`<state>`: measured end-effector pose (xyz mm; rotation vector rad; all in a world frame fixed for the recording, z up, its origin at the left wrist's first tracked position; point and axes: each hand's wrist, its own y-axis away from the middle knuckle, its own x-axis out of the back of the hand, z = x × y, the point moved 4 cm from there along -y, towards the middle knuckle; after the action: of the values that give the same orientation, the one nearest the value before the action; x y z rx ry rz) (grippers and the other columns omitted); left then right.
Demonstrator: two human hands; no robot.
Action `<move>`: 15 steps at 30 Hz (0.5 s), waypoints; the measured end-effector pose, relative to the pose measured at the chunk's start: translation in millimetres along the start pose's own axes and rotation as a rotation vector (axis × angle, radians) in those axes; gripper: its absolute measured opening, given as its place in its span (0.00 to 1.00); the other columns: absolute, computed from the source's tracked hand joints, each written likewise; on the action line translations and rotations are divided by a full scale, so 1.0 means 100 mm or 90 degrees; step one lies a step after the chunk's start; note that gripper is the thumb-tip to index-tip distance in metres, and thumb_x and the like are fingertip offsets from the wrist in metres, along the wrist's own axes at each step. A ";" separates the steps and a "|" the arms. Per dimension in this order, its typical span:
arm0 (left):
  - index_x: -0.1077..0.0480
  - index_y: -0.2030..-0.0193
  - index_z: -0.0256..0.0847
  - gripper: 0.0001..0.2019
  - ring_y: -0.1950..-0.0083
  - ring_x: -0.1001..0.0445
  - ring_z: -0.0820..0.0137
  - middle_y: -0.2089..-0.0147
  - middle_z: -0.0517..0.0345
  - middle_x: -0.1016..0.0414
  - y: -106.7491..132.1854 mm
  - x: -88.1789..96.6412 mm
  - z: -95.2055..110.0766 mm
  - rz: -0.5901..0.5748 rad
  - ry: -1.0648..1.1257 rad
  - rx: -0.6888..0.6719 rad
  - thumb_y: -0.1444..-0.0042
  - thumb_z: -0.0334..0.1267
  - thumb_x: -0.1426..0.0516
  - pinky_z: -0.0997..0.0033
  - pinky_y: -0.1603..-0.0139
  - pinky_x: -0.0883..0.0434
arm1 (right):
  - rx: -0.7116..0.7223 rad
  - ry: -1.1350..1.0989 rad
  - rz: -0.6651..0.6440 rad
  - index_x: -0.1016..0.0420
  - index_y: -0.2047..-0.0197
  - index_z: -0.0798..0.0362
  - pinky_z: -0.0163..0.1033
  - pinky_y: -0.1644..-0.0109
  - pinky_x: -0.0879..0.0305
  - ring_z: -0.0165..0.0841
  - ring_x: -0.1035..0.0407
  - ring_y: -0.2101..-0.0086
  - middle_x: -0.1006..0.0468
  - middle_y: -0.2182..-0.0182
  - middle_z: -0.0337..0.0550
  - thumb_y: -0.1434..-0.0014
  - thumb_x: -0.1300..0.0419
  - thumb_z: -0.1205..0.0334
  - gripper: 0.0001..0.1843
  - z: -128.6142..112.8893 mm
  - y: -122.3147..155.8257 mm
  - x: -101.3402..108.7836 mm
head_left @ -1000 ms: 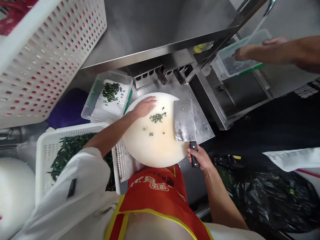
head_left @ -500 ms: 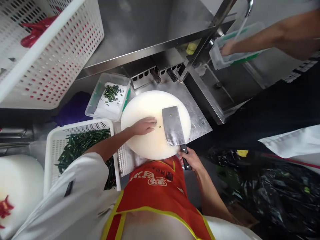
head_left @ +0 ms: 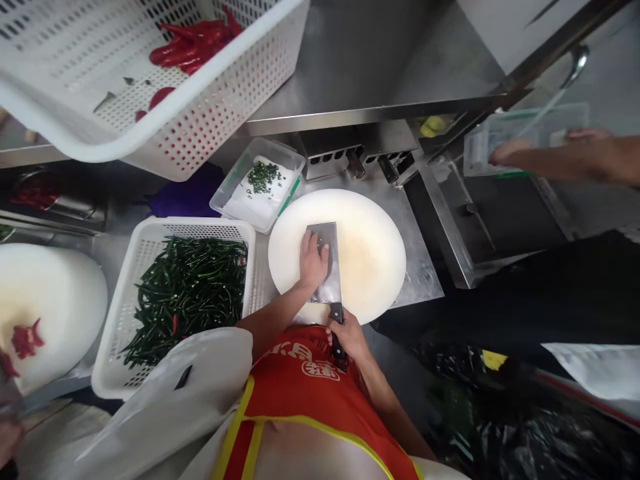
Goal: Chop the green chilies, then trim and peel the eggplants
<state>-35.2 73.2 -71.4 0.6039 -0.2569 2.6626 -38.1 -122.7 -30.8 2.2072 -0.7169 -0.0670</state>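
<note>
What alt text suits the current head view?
The right hand's grip holds a cleaver by its handle, left hand over the blade, above a round white board. To its left are a basket of green peppers and a tub of chopped greens.

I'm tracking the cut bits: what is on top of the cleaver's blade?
The left hand lies over the blade, with some green bits showing between thumb and fingers. Anything directly beneath the palm is covered.
</note>
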 end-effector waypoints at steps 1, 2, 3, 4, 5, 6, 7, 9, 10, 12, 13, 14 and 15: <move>0.36 0.36 0.36 0.23 0.26 0.42 0.54 0.29 0.36 0.39 -0.06 0.04 -0.01 0.015 0.011 0.006 0.30 0.48 0.53 0.45 0.26 0.41 | -0.002 0.007 -0.001 0.37 0.66 0.48 0.35 0.80 0.36 0.30 0.35 0.82 0.29 0.82 0.31 0.54 0.39 0.55 0.13 -0.08 -0.02 -0.03; 0.35 0.37 0.37 0.23 0.27 0.40 0.55 0.30 0.37 0.38 -0.14 0.11 -0.02 0.033 0.017 0.006 0.30 0.48 0.53 0.45 0.26 0.40 | 0.000 0.011 -0.003 0.38 0.67 0.48 0.35 0.80 0.36 0.30 0.36 0.83 0.30 0.82 0.31 0.55 0.40 0.55 0.13 -0.18 -0.04 -0.06; 0.34 0.38 0.38 0.22 0.28 0.39 0.55 0.31 0.39 0.36 -0.25 0.19 -0.03 0.053 0.015 0.002 0.30 0.48 0.52 0.47 0.26 0.40 | 0.007 0.014 -0.009 0.38 0.67 0.48 0.35 0.81 0.37 0.30 0.36 0.83 0.30 0.82 0.31 0.55 0.40 0.55 0.13 -0.30 -0.08 -0.10; 0.33 0.38 0.39 0.21 0.28 0.38 0.56 0.32 0.40 0.35 -0.38 0.28 -0.03 0.075 0.005 -0.005 0.31 0.49 0.52 0.48 0.26 0.39 | 0.020 0.015 -0.018 0.38 0.68 0.48 0.35 0.81 0.37 0.30 0.36 0.83 0.30 0.82 0.31 0.55 0.40 0.56 0.12 -0.43 -0.13 -0.16; 0.32 0.39 0.40 0.21 0.29 0.38 0.57 0.32 0.41 0.35 -0.53 0.38 -0.03 0.094 -0.012 -0.015 0.31 0.49 0.51 0.49 0.26 0.39 | 0.036 0.016 -0.028 0.38 0.68 0.48 0.34 0.81 0.37 0.30 0.36 0.83 0.30 0.82 0.31 0.55 0.40 0.56 0.12 -0.59 -0.19 -0.22; 0.32 0.39 0.42 0.21 0.29 0.38 0.57 0.32 0.43 0.35 -0.71 0.48 -0.03 0.109 -0.034 -0.028 0.31 0.49 0.50 0.49 0.26 0.39 | 0.052 0.019 -0.039 0.38 0.68 0.48 0.34 0.81 0.37 0.30 0.36 0.83 0.31 0.83 0.31 0.56 0.41 0.57 0.12 -0.75 -0.27 -0.30; 0.32 0.39 0.43 0.20 0.29 0.38 0.57 0.32 0.44 0.35 -0.91 0.59 -0.02 0.118 -0.060 -0.042 0.32 0.49 0.49 0.50 0.27 0.39 | 0.070 0.022 -0.051 0.37 0.68 0.48 0.34 0.82 0.37 0.30 0.36 0.84 0.31 0.83 0.31 0.56 0.41 0.58 0.11 -0.92 -0.35 -0.38; 0.31 0.40 0.43 0.18 0.30 0.37 0.58 0.33 0.46 0.34 -1.36 0.79 -0.03 0.120 -0.116 -0.071 0.32 0.47 0.48 0.52 0.27 0.39 | 0.107 0.033 -0.077 0.36 0.67 0.49 0.33 0.82 0.36 0.30 0.35 0.83 0.30 0.82 0.31 0.57 0.42 0.60 0.11 -1.28 -0.54 -0.55; 0.29 0.41 0.42 0.17 0.31 0.36 0.59 0.33 0.47 0.33 -1.60 0.88 -0.04 0.109 -0.145 -0.084 0.32 0.45 0.48 0.54 0.27 0.39 | 0.123 0.036 -0.089 0.36 0.68 0.49 0.33 0.82 0.36 0.30 0.35 0.83 0.30 0.82 0.32 0.58 0.43 0.61 0.11 -1.45 -0.63 -0.63; 0.27 0.44 0.41 0.16 0.33 0.34 0.62 0.36 0.49 0.29 -2.04 1.02 -0.12 0.069 -0.192 -0.107 0.30 0.42 0.50 0.57 0.28 0.38 | 0.137 0.031 -0.102 0.35 0.68 0.50 0.33 0.83 0.36 0.30 0.34 0.83 0.30 0.81 0.33 0.58 0.44 0.62 0.10 -1.77 -0.79 -0.76; 0.26 0.46 0.39 0.15 0.35 0.32 0.63 0.39 0.49 0.27 -2.24 1.07 -0.17 0.047 -0.206 -0.116 0.30 0.41 0.50 0.59 0.29 0.37 | 0.133 0.023 -0.102 0.35 0.68 0.51 0.32 0.83 0.36 0.30 0.34 0.83 0.30 0.82 0.33 0.58 0.44 0.62 0.10 -1.90 -0.86 -0.80; 0.25 0.48 0.38 0.15 0.38 0.30 0.63 0.42 0.49 0.25 -2.42 1.10 -0.25 0.024 -0.216 -0.118 0.29 0.41 0.51 0.59 0.31 0.36 | 0.125 0.012 -0.097 0.35 0.68 0.51 0.32 0.83 0.36 0.29 0.35 0.83 0.31 0.82 0.33 0.59 0.43 0.62 0.10 -2.00 -0.92 -0.81; 0.24 0.50 0.37 0.16 0.39 0.29 0.63 0.45 0.49 0.23 -2.57 1.13 -0.34 0.001 -0.227 -0.111 0.30 0.41 0.50 0.59 0.32 0.35 | 0.115 0.002 -0.090 0.35 0.68 0.51 0.32 0.83 0.36 0.29 0.35 0.83 0.31 0.82 0.32 0.59 0.43 0.62 0.11 -2.07 -0.96 -0.81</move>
<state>-34.1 352.6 -27.9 1.0168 -0.5824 2.4841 -4.2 109.9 28.0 2.4288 -0.5836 -0.0729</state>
